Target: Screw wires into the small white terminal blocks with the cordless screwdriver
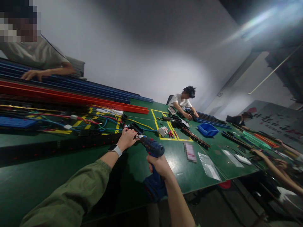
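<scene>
My right hand (159, 165) is wrapped round the handle of a blue cordless drill (152, 147), whose chuck points left. At the drill's tip my left hand (127, 138) is closed at the end of a long black strip (87, 143) on the green table (175, 173). What its fingers pinch there is small and partly hidden. A watch sits on my left wrist. Just behind that hand lies a black part (136, 128) with blue and yellow wires running past it.
Loose coloured wires (104, 121) and an orange rail (106, 102) lie to the left, with blue rails (99, 90) behind. A blue bin (207, 130), plastic bags (209, 165) and a white connector (163, 131) are to the right. Co-workers sit around the table.
</scene>
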### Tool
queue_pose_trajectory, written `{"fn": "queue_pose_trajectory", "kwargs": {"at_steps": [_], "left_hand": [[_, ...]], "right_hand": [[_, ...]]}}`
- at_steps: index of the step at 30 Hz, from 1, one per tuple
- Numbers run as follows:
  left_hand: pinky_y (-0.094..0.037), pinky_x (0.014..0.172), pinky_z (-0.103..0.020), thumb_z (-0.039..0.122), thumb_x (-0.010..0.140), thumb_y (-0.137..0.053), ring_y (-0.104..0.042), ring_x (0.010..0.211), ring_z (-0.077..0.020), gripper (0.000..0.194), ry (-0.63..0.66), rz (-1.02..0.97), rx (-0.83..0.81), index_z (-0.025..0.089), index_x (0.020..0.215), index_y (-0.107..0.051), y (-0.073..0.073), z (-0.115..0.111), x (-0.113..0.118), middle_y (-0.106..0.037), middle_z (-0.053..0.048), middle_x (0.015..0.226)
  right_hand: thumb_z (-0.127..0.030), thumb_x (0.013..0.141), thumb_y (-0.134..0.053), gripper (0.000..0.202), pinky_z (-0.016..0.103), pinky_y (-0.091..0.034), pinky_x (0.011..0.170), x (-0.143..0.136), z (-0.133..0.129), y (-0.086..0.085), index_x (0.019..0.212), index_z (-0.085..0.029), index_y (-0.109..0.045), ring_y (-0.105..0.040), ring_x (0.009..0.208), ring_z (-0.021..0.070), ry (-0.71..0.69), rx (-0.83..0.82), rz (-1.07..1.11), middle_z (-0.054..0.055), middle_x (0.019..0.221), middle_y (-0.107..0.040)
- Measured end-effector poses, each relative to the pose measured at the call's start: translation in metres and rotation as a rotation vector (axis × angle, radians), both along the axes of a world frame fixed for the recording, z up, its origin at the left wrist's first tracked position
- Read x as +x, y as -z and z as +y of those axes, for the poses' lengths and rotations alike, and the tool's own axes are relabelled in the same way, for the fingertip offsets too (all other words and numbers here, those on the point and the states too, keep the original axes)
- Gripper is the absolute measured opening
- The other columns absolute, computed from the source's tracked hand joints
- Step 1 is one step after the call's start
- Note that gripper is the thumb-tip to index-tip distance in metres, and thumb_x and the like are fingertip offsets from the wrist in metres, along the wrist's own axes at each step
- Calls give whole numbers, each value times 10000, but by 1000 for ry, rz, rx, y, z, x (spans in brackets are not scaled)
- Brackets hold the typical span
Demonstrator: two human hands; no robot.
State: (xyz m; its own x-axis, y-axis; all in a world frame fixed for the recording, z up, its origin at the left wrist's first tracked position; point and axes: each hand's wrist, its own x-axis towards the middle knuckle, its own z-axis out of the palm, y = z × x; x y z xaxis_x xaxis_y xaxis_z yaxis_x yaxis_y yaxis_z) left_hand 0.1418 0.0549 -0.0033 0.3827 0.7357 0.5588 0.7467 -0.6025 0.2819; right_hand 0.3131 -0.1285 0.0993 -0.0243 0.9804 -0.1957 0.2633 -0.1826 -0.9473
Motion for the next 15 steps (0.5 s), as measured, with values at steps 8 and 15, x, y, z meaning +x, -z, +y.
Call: {"fn": "queue_pose_trajectory", "kwargs": {"at_steps": [8, 15], "left_hand": [[-260, 982, -476, 422, 836, -577, -568, 973, -270, 232, -1, 4, -9, 232, 906, -691, -1, 0, 0, -656, -99, 944], [-253, 993, -485, 446, 835, -575, -569, 987, -277, 260, -1, 20, 7, 226, 921, -683, 0, 0, 0, -659, -100, 958]], "right_hand": [[-228, 705, -566, 62, 223, -356, 433, 1, 1, -1, 724, -191, -520, -452, 364, 108, -5, -35, -17, -69, 397, -470], [-220, 707, -560, 53, 222, -342, 417, -1, 0, 0, 718, -190, -517, -447, 357, 108, 2, -21, 8, -66, 396, -469]]}}
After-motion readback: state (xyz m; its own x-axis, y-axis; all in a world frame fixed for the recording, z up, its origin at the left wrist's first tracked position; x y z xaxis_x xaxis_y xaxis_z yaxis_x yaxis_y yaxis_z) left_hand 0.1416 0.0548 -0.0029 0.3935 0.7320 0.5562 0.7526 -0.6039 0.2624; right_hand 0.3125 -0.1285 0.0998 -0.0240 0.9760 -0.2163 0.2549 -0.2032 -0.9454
